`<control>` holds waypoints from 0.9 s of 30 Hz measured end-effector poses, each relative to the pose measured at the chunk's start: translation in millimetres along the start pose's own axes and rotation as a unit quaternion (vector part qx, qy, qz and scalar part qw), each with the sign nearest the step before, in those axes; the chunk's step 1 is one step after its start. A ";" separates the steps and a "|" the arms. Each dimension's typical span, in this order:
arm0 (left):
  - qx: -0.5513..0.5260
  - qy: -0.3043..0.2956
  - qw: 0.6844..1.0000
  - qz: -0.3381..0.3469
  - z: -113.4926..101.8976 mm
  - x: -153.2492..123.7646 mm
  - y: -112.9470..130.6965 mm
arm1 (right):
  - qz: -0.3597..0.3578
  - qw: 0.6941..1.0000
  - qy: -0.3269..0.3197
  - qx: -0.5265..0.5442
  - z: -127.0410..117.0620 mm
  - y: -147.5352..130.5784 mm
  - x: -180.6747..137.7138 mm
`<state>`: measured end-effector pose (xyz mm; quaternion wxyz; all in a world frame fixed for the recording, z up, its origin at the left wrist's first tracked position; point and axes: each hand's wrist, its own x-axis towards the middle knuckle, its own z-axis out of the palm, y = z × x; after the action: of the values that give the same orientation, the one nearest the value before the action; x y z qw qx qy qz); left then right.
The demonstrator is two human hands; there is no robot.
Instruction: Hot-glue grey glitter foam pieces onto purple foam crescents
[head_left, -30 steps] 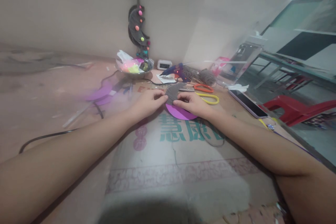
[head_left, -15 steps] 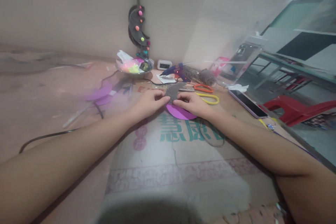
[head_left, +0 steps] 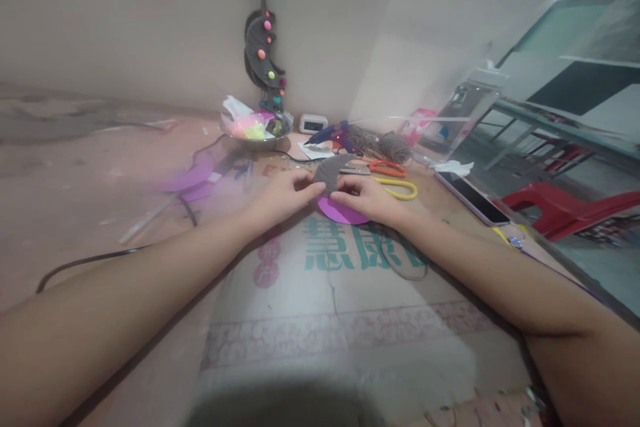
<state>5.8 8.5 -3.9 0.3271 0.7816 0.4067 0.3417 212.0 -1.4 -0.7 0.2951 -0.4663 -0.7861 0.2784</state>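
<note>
Between both hands is a crescent (head_left: pixel 332 172) with a purple face (head_left: pixel 344 211) and a covering of grey yarn on its upper, pointed part. My left hand (head_left: pixel 293 193) pinches its left edge, thumb in front. My right hand (head_left: pixel 367 197) grips the right edge with thumb and fingers closed. A loose strand of grey yarn (head_left: pixel 407 276) trails on the cardboard below my right wrist. Just beyond my right hand lie scissors with a yellow handle (head_left: pixel 404 189) and an orange handle (head_left: pixel 389 169).
A blue glue gun (head_left: pixel 327 135) rests behind the hands, with yarn balls (head_left: pixel 395 147) beside it. A small white clock (head_left: pixel 313 124) and a bowl (head_left: pixel 255 142) of colourful bits stand by the wall. A decorated grey moon (head_left: pixel 261 47) hangs there. A phone (head_left: pixel 473 198) lies right.
The crescent has tilted slightly between my fingers, and its purple part sits a little higher and shows less at the right. Both hands keep nearly the same place and grip.
</note>
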 end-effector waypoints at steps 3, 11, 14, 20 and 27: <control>-0.011 -0.007 1.000 0.010 0.2 0.0 -0.4 | -0.006 1.000 -0.002 -0.003 -0.2 1.7 0.2; -0.010 -0.002 1.000 0.003 -0.4 0.8 -2.9 | -0.003 1.000 0.009 0.003 -0.5 1.3 0.4; -0.012 -0.005 1.000 0.004 -1.0 0.5 -1.2 | -0.003 1.000 0.003 -0.001 -1.0 0.2 -0.2; -0.026 -0.006 1.000 0.010 -0.1 1.7 -5.2 | -0.006 1.000 -0.001 0.013 -0.7 3.0 0.0; -0.036 -0.007 0.999 0.006 0.4 1.3 -7.0 | -0.006 1.000 0.002 0.015 -0.7 2.4 0.7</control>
<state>3.8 12.7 -9.3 0.3559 0.7742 0.3870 0.3525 213.7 0.3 -1.8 0.3053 -0.4574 -0.7840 0.2880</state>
